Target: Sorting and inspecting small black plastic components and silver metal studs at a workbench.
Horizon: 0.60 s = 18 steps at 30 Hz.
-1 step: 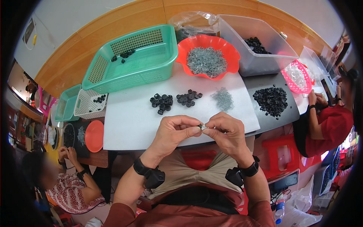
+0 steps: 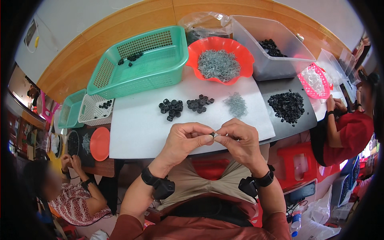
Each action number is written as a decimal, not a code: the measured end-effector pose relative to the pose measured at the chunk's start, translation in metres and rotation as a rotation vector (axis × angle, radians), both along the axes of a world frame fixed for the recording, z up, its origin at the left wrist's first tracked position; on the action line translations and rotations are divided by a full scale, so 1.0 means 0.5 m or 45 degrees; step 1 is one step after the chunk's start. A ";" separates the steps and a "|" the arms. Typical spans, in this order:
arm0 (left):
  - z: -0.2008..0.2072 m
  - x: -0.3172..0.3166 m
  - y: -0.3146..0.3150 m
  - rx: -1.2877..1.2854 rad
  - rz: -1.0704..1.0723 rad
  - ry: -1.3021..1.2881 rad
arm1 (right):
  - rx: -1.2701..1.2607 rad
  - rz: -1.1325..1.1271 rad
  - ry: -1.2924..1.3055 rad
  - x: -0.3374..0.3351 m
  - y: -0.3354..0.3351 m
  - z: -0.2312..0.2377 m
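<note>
Above the front edge of the white mat [image 2: 136, 136], my left hand [image 2: 178, 142] pinches a small black plastic part [image 2: 212, 134] between thumb and forefinger. Thumb and forefinger of my right hand [image 2: 242, 140] close on a thin silvery metal piece at the black part's right side; little of it shows between the fingertips. Just beyond my hands lie a heap of larger black knob-like parts [image 2: 171, 109], a heap of smaller black parts [image 2: 199, 104] and a heap of thin grey metal pieces [image 2: 236, 105], too fine to tell their exact kind.
Behind stand a green basket [image 2: 138, 86], a red scalloped bowl [image 2: 249, 68] of metal pieces and a clear bin [image 2: 260, 66] with black parts. A pile of small black parts [image 2: 286, 107] lies right, on a dark board. Co-workers sit left [image 2: 80, 204] and right [image 2: 348, 138].
My fingertips have come slightly closer together, and less of the metal piece shows between them. Everything else looks the same.
</note>
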<state>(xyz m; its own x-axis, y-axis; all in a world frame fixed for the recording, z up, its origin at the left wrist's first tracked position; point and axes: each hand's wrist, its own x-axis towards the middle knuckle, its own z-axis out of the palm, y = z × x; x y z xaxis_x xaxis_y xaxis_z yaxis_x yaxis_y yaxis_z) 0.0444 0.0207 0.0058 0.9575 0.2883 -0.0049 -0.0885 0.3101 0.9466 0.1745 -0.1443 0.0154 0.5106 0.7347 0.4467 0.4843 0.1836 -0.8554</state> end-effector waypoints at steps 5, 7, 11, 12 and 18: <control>0.003 0.000 -0.003 -0.028 0.024 0.028 | 0.008 0.006 -0.084 0.003 0.006 -0.005; 0.005 0.001 -0.003 -0.029 0.034 0.034 | 0.066 -0.042 -0.175 0.000 0.009 -0.007; 0.010 0.000 -0.003 -0.083 0.040 0.028 | 0.067 -0.074 -0.238 -0.012 0.005 -0.002; 0.010 0.001 -0.003 -0.101 0.034 0.022 | 0.015 -0.068 -0.210 -0.016 0.001 0.000; 0.002 0.004 -0.003 -0.154 0.010 -0.070 | 0.005 -0.134 -0.311 -0.024 0.013 -0.013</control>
